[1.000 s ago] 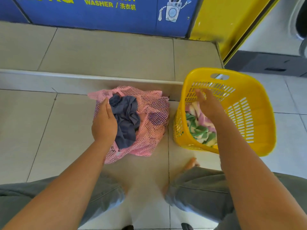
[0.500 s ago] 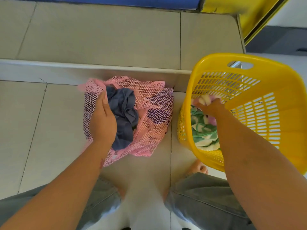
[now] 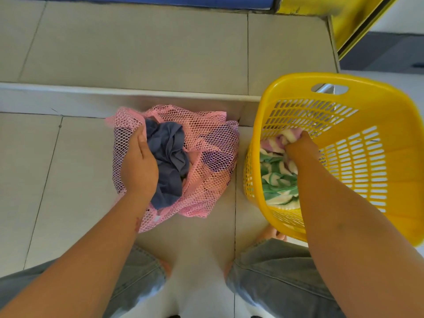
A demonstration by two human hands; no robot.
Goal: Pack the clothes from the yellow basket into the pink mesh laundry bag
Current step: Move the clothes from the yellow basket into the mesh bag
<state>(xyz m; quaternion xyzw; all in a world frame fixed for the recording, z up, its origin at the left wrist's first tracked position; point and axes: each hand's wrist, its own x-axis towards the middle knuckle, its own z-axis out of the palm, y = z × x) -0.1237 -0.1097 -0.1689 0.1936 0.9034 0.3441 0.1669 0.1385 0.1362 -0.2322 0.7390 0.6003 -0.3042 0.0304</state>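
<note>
The pink mesh laundry bag (image 3: 206, 157) lies open on the tiled floor in front of me. A grey-blue garment (image 3: 169, 157) sits in its mouth, and something purple shows through the mesh. My left hand (image 3: 140, 166) grips the bag's left rim and holds the opening apart. The yellow basket (image 3: 378, 138) stands tilted at the right. Inside it lies a pink, white and green striped cloth (image 3: 278, 177). My right hand (image 3: 298, 145) reaches down into the basket, fingers closed on the pink-and-white end of that cloth.
A raised tiled step (image 3: 142, 53) with a pale edge runs across just behind the bag and basket. A yellow panel (image 3: 353, 17) stands at the top right. My knees in grey jeans (image 3: 275, 278) and bare toes (image 3: 271, 232) are at the bottom.
My right hand has gone from hovering over the basket to deep inside it and has closed on the striped cloth. The view has tipped down. My left hand has stayed on the bag.
</note>
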